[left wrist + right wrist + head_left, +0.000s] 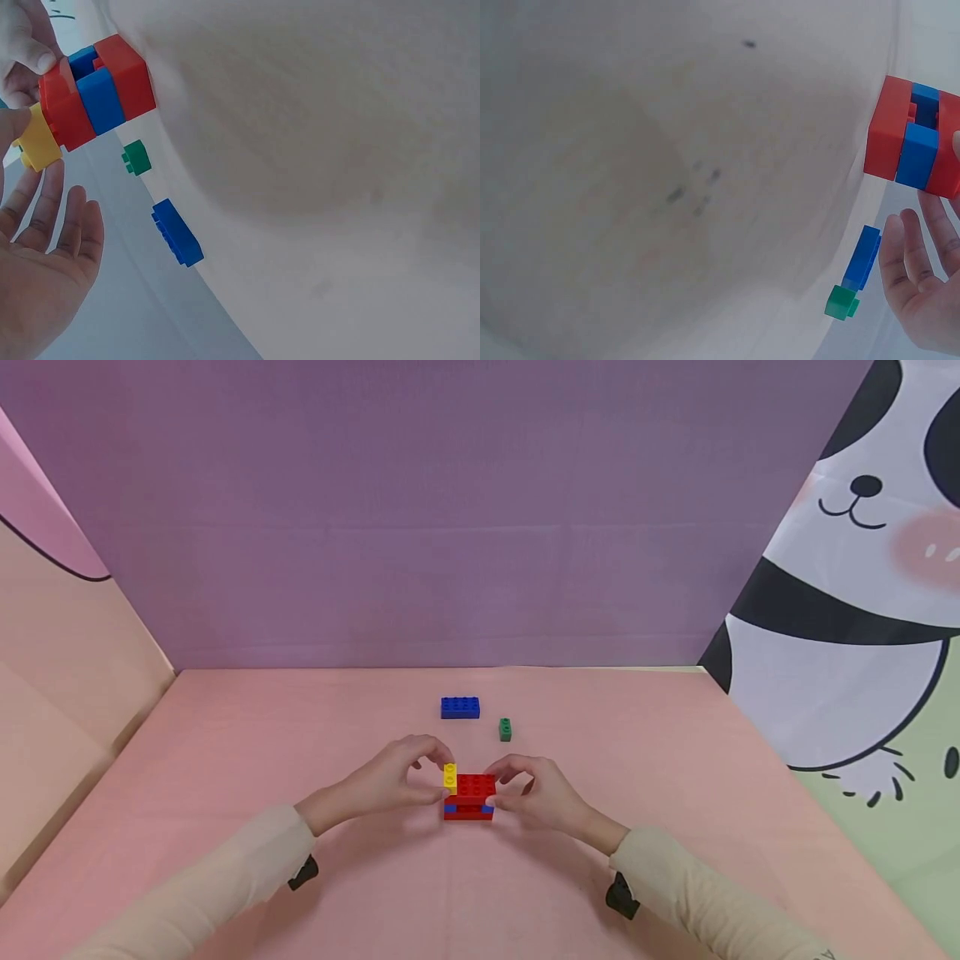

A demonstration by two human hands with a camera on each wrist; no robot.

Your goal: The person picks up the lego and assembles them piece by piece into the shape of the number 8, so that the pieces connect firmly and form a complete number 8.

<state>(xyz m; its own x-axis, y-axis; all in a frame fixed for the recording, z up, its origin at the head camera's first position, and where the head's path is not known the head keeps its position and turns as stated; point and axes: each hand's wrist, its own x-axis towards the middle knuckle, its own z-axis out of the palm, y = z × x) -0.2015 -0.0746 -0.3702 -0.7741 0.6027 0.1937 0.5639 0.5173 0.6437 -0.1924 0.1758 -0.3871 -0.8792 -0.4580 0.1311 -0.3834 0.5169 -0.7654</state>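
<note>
A stack of toy bricks stands in front of me on the pink tabletop. It has a red brick on top, two blue bricks side by side with a gap between them, and a red brick at the bottom. My left hand pinches a small yellow brick between thumb and fingers, at the left end of the top red brick. In the left wrist view the yellow brick sits tilted against the studs. My right hand grips the right end of the top red brick.
Behind the stack a blue brick lies on the tabletop. A small green brick lies to its right, closer to my hands. A purple backdrop rises at the table's far edge, with printed panels at both sides.
</note>
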